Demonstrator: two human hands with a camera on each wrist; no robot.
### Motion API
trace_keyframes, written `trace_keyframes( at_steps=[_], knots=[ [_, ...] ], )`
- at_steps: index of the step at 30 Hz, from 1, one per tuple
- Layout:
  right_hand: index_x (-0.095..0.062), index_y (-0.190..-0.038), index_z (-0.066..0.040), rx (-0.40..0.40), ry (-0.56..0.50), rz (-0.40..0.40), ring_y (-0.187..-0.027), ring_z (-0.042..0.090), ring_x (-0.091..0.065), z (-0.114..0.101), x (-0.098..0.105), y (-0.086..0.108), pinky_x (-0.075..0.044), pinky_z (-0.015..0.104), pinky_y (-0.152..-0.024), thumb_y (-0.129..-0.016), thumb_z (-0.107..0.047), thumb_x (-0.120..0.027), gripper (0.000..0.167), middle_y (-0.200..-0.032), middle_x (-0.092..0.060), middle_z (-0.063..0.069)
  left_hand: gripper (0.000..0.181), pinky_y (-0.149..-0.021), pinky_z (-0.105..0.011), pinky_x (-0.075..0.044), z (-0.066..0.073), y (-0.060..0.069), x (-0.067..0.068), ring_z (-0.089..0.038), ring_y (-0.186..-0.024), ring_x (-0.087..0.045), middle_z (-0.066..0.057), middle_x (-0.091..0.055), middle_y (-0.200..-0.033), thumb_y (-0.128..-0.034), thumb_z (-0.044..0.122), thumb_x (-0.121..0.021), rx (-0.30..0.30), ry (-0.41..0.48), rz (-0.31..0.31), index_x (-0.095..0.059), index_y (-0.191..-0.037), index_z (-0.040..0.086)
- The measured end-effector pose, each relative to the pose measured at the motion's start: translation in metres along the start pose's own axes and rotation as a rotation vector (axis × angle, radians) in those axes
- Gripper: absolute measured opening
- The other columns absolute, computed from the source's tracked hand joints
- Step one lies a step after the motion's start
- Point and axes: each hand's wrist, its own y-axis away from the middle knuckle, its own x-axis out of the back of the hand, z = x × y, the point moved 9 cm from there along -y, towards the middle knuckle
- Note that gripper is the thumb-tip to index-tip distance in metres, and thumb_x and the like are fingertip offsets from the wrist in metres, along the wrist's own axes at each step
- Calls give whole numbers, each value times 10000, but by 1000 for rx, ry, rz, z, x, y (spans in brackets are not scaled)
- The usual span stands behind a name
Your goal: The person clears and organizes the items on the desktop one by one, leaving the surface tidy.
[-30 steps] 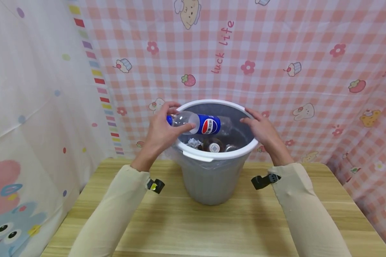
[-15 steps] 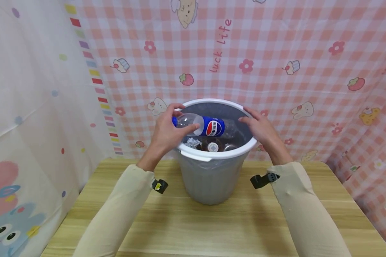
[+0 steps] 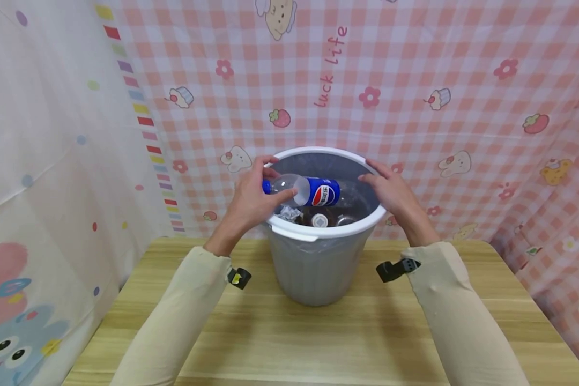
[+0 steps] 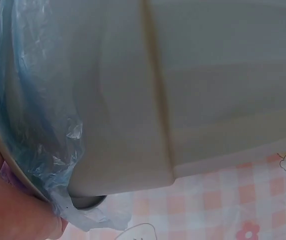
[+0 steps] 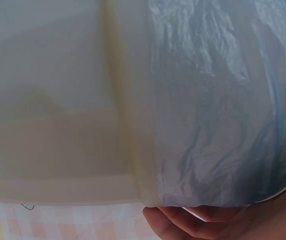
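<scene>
In the head view, a grey trash can (image 3: 318,268) with a white rim stands upright on the wooden table. My left hand (image 3: 252,198) holds a clear plastic Pepsi bottle (image 3: 324,192) by its neck end, thumb in front and fingers behind. The bottle lies sideways across the can's mouth, its blue cap toward my palm. On the right side, my right hand (image 3: 393,195) grips the rim, thumb inside and fingers outside. A clear plastic liner (image 5: 198,100) hangs over the outer wall in the right wrist view. The left wrist view shows part of my left hand (image 4: 13,205) beside the rim.
Inside the can lie crumpled foil-like litter (image 3: 288,214), a bottle with a white cap (image 3: 320,220) and another clear item. The wooden table (image 3: 289,343) extends in front. Behind hangs a pink checked cloth (image 3: 198,134), with a white printed cloth (image 3: 53,161) at left.
My left hand has moved right with the Pepsi bottle, over the can. Lately the bottle has shifted slightly further right and down. The right hand keeps its place on the rim.
</scene>
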Motion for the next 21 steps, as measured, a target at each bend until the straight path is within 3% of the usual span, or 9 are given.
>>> trace_keyframes(
  at_steps=[10,15,21],
  knots=[
    [-258,-1575,-295,-5,-12,-8,-1166,357,-601,0,-2,1,-568,338,-732,-1005,-383,-483,618,-1574,-333,171,738,-1079,-508,-358,-2,2,0,-237,-1177,-524,-33,-612,-1251,-862,361,-765,5,-6,-18,-374,-1472,221],
    [-266,-1574,-281,3,0,3,-1254,365,-529,-1,-1,0,-552,376,-809,-1001,-370,-487,621,-1588,-306,174,788,-1057,-481,-425,-2,1,-2,-228,-1198,-541,-32,-616,-1265,-852,378,-774,1,-14,-43,-357,-1513,268],
    [-271,-1573,-273,2,4,13,-1339,376,-451,-1,0,0,-497,465,-960,-998,-371,-488,623,-1596,-293,171,809,-1042,-465,-414,-2,0,-3,-217,-1181,-522,7,-657,-1185,-821,410,-795,-18,-40,-68,-391,-1511,286]
  ],
)
